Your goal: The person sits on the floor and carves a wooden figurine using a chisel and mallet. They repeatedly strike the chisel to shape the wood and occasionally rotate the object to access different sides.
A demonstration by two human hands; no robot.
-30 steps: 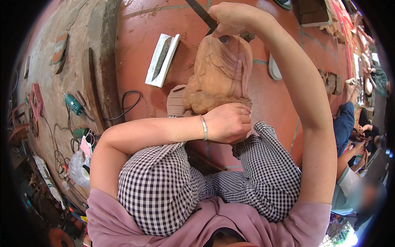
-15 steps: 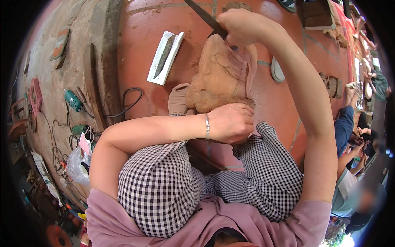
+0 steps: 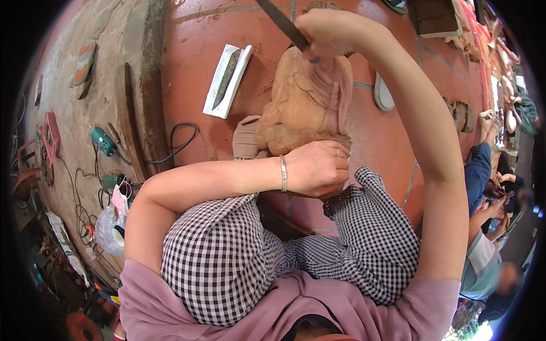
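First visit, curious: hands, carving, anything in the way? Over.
Right hand gripping flat dark tool at far end of wooden carving. Left hand at its near end. Dark strip left of carving, not touching.

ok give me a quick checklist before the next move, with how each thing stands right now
1. Right hand closed around the long flat metal tool: ok.
2. Left hand away from that tool: ok, it is at the near end of the wooden carving, the tool at the far end.
3. Tool's outer end in view: not ok, it runs out past the top edge.
4. Tool touching the carving: cannot tell, the right hand hides that spot.
5. Gloves on: not ok, both hands are bare.
6. Black cable loop clear of both hands: ok, it lies off to the left.
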